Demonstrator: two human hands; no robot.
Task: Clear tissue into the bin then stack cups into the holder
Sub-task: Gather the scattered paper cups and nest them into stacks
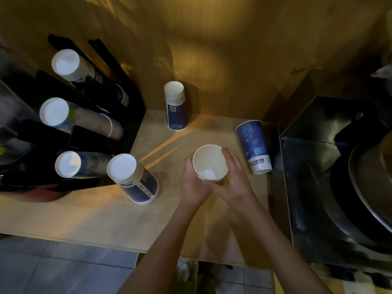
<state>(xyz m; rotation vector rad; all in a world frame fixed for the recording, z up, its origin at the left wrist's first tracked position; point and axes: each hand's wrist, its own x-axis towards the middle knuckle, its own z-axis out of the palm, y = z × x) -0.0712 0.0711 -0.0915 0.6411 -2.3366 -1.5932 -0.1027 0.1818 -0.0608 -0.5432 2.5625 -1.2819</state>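
Upright, an open-topped cup [210, 162] — mouth up, long axis vertical — is gripped between left hand [194, 183] and right hand [234, 177].

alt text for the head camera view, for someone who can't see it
Both hands, left hand and right hand, hold an upright white paper cup over a wooden counter. Three blue cups stand loose around it, and a black cup holder with stacked cups sits at left.

Between the hands and the black cup holder [118, 115] an upturned blue cup [135, 179] blocks the near path. The worktop [84, 219] lies bare in front of it. Another upturned cup [176, 107] stands by the wall, a third cup [253, 145] beside the black box [314, 166].
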